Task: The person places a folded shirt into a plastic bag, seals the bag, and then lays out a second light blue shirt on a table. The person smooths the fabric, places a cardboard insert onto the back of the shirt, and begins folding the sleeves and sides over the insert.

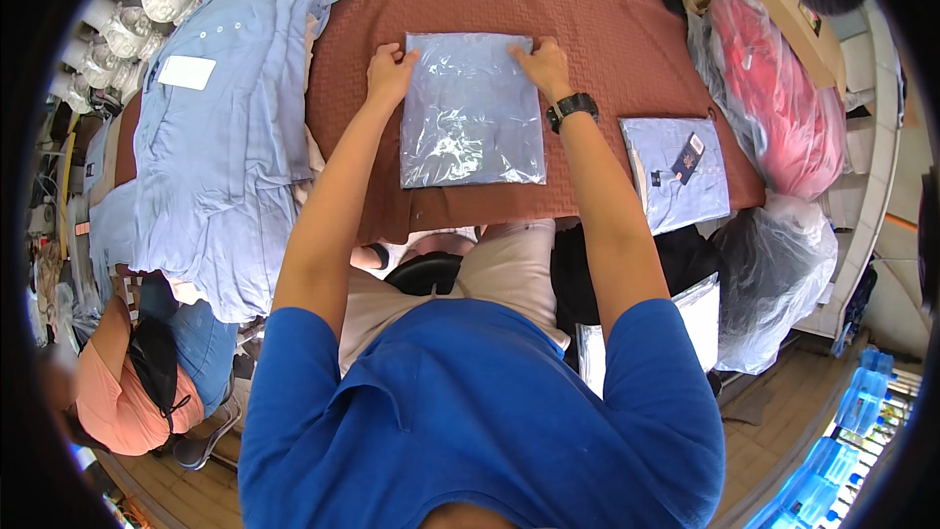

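Note:
A folded light blue garment in a clear plastic bag lies flat on the brown-covered table in front of me. At its far left corner my left hand has its fingers curled against the bag's edge. My right hand, below which a black watch sits on the wrist, pinches the far right corner with the thumb over the plastic. Light glints off the wrinkled film. The undersides of my fingers are hidden.
To the left, light blue shirts are piled with a white tag. A second bagged blue garment with a dark tag lies right. Farther right are plastic-wrapped red clothing and a cardboard box. Another person sits at lower left.

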`<state>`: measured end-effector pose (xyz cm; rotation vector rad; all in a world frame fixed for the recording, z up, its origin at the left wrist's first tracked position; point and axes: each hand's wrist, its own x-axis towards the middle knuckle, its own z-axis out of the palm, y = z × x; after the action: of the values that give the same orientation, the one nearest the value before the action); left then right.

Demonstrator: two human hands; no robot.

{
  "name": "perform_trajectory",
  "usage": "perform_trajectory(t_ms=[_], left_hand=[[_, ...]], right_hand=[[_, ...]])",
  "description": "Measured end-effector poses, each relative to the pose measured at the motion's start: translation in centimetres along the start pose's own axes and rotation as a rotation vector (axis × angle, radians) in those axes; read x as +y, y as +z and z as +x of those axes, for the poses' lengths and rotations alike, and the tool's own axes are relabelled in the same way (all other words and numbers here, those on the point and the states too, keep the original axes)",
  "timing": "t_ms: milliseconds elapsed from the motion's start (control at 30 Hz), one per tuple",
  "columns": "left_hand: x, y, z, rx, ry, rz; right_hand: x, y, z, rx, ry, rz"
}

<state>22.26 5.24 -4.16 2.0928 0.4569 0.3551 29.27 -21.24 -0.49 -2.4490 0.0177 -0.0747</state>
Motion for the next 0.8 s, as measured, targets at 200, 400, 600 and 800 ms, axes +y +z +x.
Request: perform_trajectory(t_ms=[200,400,600,800], left_hand=[[2.1,0.0,2.6,-0.243,-0.298,-0.250],[7.8,-3.5,1.7,-0.316,-0.170,-0.566],[16.6,-13.0,-1.9,-0.242,0.259,-0.525],[7.7,-14.7,-9.1,-0.330,0.499,-0.234]], right_hand=[[0.7,-0.5,1.9,-0.291,0.212,0.538],[1.5,-6.2,3.6,-0.405,0.039,0.726],[-8.1,-18.7,-1.1,-0.242,-0.367,0.667],[-2.6,-16.1,-10.5,-0.430,-0.551,0.489]])
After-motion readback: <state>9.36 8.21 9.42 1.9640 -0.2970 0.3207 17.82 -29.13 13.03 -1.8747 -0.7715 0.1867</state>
